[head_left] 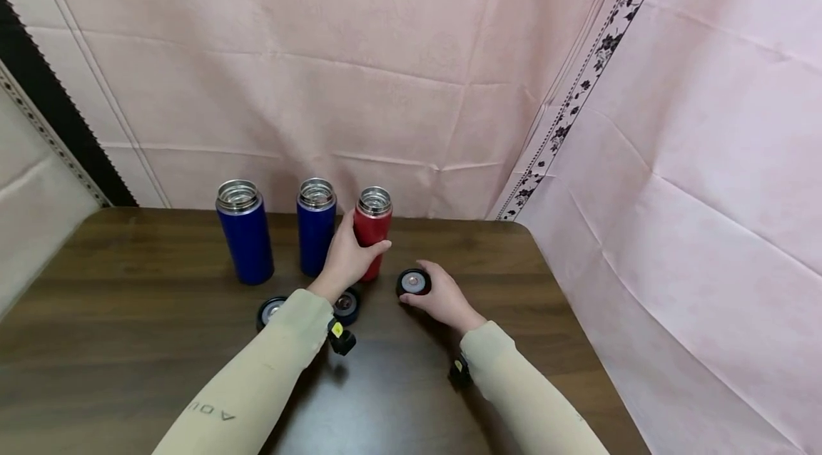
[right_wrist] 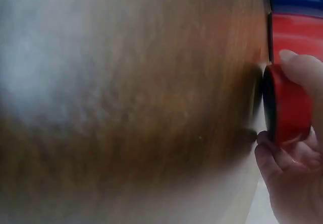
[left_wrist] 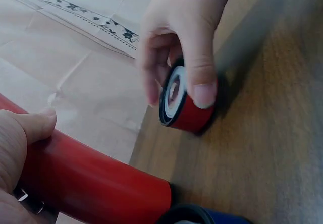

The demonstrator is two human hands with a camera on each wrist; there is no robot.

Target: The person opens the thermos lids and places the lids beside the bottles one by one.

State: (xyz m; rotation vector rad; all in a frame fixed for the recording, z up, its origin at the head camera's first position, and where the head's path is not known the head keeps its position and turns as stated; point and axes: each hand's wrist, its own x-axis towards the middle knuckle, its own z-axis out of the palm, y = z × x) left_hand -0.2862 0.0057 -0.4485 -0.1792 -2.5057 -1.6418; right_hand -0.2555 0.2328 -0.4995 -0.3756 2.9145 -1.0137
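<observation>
In the head view my left hand (head_left: 347,260) grips the red bottle (head_left: 371,228) round its side, with the thumb across the front. The bottle is upright and uncapped, its steel mouth facing up. To its right, my right hand (head_left: 447,300) pinches a lid (head_left: 413,282) by its edge. The left wrist view shows this red lid (left_wrist: 194,115) with black rims and a pale inner disc, between thumb and fingers. In the right wrist view the red lid (right_wrist: 292,105) is held at the frame's right side. Whether it touches the table is unclear.
Two open blue bottles, one at the left (head_left: 247,244) and one in the middle (head_left: 315,234), stand beside the red one. Two more lids, one (head_left: 270,310) partly behind my left sleeve and another (head_left: 347,305), lie on the wooden table (head_left: 160,312). Pink cloth (head_left: 321,84) hangs behind.
</observation>
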